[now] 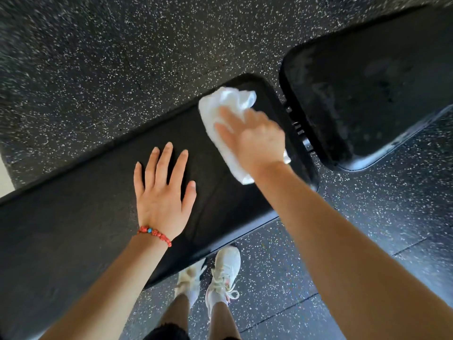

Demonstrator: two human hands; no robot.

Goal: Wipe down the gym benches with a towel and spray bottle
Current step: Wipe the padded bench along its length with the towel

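A black padded gym bench runs across the view in two parts: a long pad (81, 217) and a separate pad (372, 89) at the upper right. My left hand (163, 190) rests flat on the long pad with its fingers spread. My right hand (255, 138), blurred, presses a crumpled white towel (225, 106) onto the far end of the long pad with its fingers laid flat over the cloth. No spray bottle is in view.
A metal hinge (300, 128) shows in the gap between the two pads. Dark speckled rubber floor (98, 57) surrounds the bench. My legs and white sneakers (223, 273) stand at the near side of the bench.
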